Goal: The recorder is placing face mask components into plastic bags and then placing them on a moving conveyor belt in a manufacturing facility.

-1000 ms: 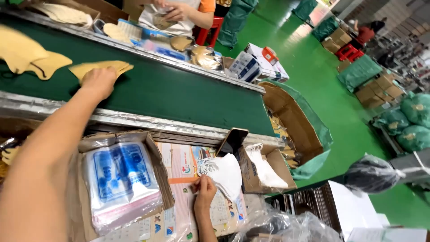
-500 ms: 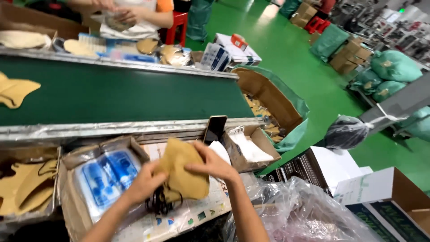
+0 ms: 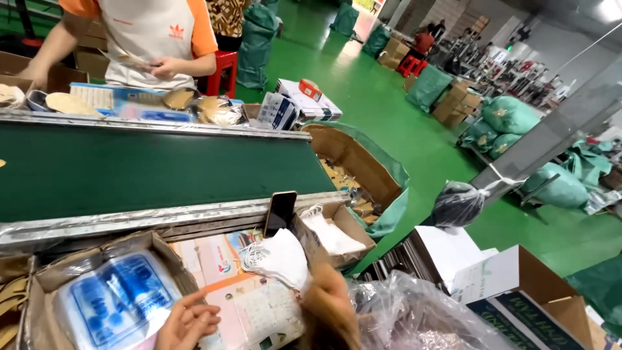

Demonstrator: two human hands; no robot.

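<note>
A wide dark green conveyor belt (image 3: 155,172) crosses the upper left of the view, with a bright green floor (image 3: 382,104) stretching away beyond it. Below the belt's metal edge lies the work surface (image 3: 220,259), covered with printed paper sheets in pale pink and orange. At the lower left sits a cardboard box (image 3: 45,279) holding clear bags with blue print (image 3: 113,304); its left part is cut off by the frame. A larger cardboard box lined with a green bag (image 3: 363,162) stands at the belt's end, its contents too small to make out. A crumpled clear plastic bag (image 3: 414,317) fills the lower middle-right, and what it holds is not clear.

A dark phone (image 3: 280,212) leans upright against the belt's edge. Just below it lies a loose heap of white face masks (image 3: 278,256), touching the paper sheets.

The person's left hand (image 3: 188,321) enters from the bottom edge, only partly in view, its fingers (image 3: 201,310) loosely curled and spread, resting beside the box of bags on the paper and grasping nothing visible. The right hand (image 3: 327,308) is blurred and cut off at the bottom edge, right beside the white masks; whether its fingers are clenched or released cannot be told.

Across the belt, another person in an orange-sleeved shirt (image 3: 146,32) handles something small, seen only from the chest down.
</note>
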